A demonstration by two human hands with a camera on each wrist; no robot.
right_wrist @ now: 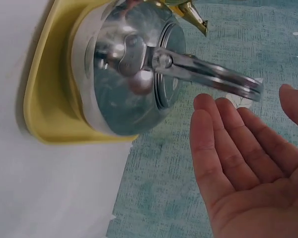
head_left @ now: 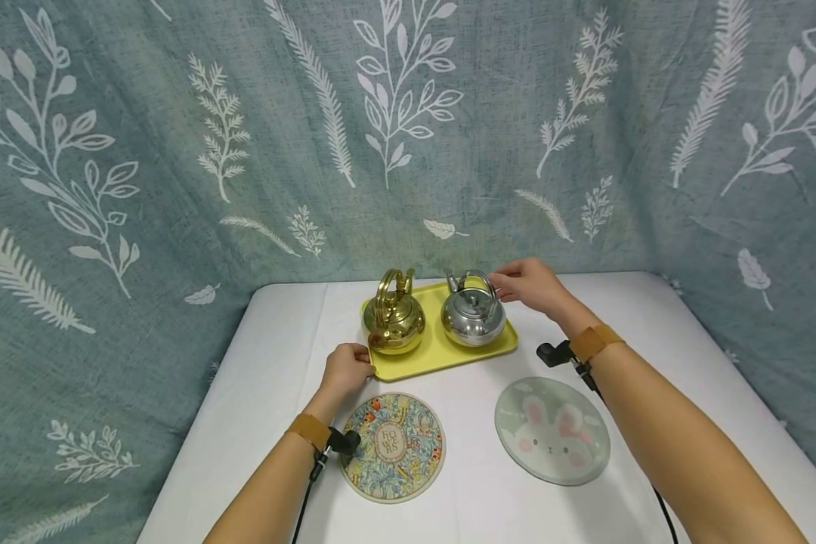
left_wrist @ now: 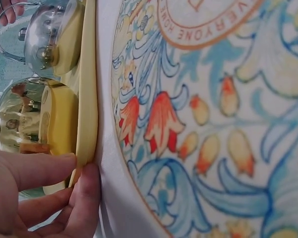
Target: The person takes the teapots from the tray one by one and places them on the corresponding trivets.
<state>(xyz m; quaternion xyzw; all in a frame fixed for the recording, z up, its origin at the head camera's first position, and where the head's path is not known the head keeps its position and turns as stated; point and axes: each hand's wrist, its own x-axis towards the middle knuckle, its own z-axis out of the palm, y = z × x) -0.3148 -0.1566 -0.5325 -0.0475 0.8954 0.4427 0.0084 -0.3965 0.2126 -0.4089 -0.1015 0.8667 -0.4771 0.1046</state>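
Crosswise long axis: tray (head_left: pixel 433 358) | spouts (head_left: pixel 409 282) away: gold kettle (head_left: pixel 397 332), silver kettle (head_left: pixel 472 321)

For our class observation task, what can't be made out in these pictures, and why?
Silver kettle, inside: its lid hides it, head view.
Gold kettle, most of it: behind the silver kettle and cut by the top edge, right wrist view.
Floral mat, ring lettering: too small, head view; cut by the top edge, left wrist view.
Right hand, part of the thumb: cut by the right edge, right wrist view.
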